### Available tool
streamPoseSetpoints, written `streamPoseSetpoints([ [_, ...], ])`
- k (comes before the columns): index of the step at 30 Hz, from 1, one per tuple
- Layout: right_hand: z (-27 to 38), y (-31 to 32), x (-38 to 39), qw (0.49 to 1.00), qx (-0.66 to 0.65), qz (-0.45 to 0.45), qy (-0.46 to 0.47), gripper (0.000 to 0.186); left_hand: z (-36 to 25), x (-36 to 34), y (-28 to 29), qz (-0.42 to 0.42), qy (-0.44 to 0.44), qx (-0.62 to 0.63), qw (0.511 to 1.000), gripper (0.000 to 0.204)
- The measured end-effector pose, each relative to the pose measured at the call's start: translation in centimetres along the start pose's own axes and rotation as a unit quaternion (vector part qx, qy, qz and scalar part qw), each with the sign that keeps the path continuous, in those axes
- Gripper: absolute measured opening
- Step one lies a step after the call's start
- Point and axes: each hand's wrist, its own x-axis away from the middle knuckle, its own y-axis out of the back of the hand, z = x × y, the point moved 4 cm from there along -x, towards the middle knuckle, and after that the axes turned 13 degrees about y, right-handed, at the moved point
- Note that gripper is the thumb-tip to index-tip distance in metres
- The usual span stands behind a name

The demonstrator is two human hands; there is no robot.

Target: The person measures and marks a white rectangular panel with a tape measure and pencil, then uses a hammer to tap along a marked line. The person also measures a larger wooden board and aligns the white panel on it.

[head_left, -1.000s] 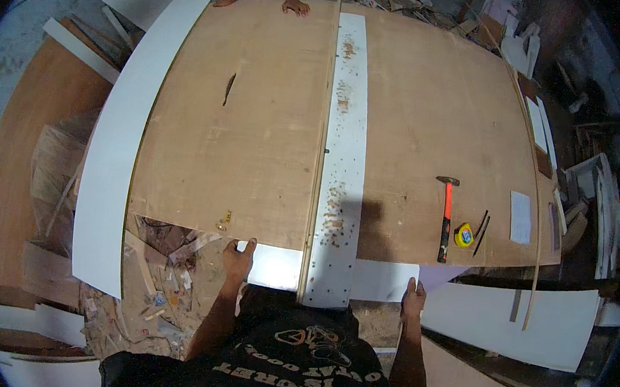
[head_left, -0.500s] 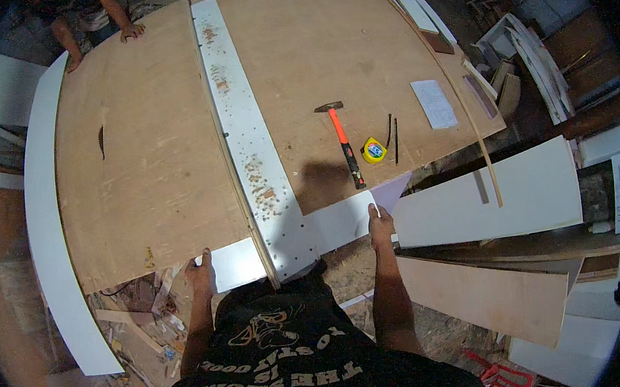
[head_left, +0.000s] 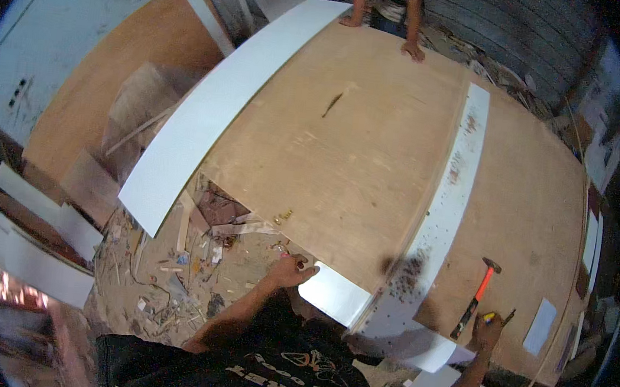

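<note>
My left hand [head_left: 291,271] grips the white board [head_left: 334,293] at the near edge of the large plywood sheet [head_left: 313,164]. My right hand [head_left: 488,330] has its fingers closed over the yellow tape measure [head_left: 489,317], partly hiding it. Just left of it lies an orange-handled hammer [head_left: 478,293]. A thin dark tool [head_left: 510,315] and a pale paper sheet [head_left: 540,325] are to the right. A perforated white strip [head_left: 458,163] runs lengthwise over the plywood and meets the white board.
A co-worker [head_left: 388,7] leans both hands on the plywood's far edge. A long white panel [head_left: 222,95] borders its left side. Scrap wood and litter [head_left: 159,283] cover the floor at near left. More panels [head_left: 98,143] lean against the left wall.
My right hand has left the white board's right end and moved up onto the tape measure. My left hand still holds the board. The view has swung around between frames.
</note>
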Motion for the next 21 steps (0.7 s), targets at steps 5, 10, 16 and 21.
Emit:
streamPoseSetpoints([
  [5,5.5,7.7,3.8,0.971,-0.167,-0.169,-0.027,0.040,-2.9,7.3,6.8,0.089,-0.167,0.204,0.960,0.075],
  [10,37.3,1.5,10.8,0.853,-0.521,-0.012,-0.025,0.036,-8.2,10.0,11.0,0.157,-0.444,0.157,0.868,0.105],
  [16,66.5,-13.2,16.7,0.845,-0.510,0.127,0.095,0.053,1.5,3.9,18.0,0.267,-0.349,0.128,0.889,0.111],
  [21,72.3,-16.2,19.1,0.827,-0.510,0.218,0.097,0.057,8.8,2.7,21.7,0.373,-0.355,0.096,0.852,0.102],
])
